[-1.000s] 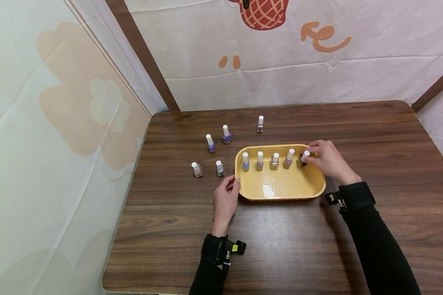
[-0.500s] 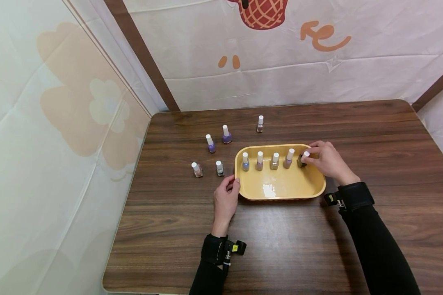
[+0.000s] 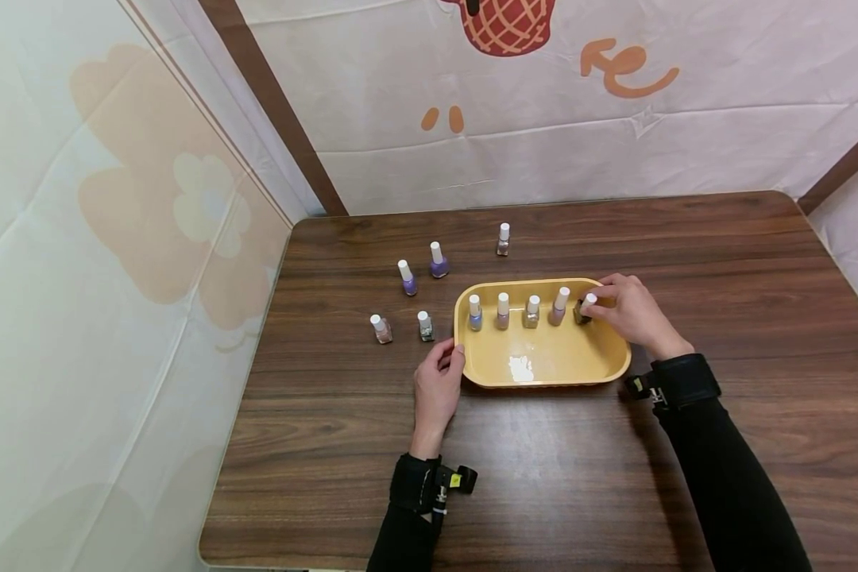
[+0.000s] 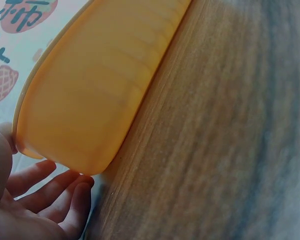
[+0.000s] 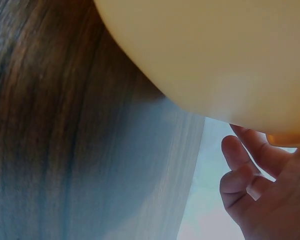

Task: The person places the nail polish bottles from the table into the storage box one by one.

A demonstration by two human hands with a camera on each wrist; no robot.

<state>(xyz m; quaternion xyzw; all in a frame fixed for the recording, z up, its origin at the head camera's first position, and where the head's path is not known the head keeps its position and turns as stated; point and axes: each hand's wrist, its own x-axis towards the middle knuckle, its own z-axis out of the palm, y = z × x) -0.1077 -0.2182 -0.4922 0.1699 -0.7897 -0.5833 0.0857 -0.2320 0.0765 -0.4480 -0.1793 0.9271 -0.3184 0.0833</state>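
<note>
A yellow tray (image 3: 486, 361) lies on the table with a row of nail polish bottles along its far side: blue (image 3: 475, 321), pinkish (image 3: 503, 320), glittery (image 3: 531, 318) and mauve (image 3: 558, 316). At the row's right end, my right hand (image 3: 638, 316) pinches the white cap of a dark nail polish bottle (image 3: 582, 313), slightly tilted inside the tray. My left hand (image 3: 438, 391) holds the tray's left end, thumb at the rim. In the left wrist view, its fingers (image 4: 55, 192) touch the outer wall. The tray wall (image 5: 215, 65) hides the bottles from the right wrist view.
Left of the tray stand a pinkish bottle (image 3: 382, 330) and a grey glittery one (image 3: 426, 327). Two purple bottles (image 3: 408, 280) are farther back, and another small bottle (image 3: 503, 241) stands behind the tray. A printed cloth (image 3: 558, 151) hangs behind the table.
My right hand and the dark nail polish bottle have shifted very slightly left, toward the mauve bottle. The left hand and tray have stayed in place.
</note>
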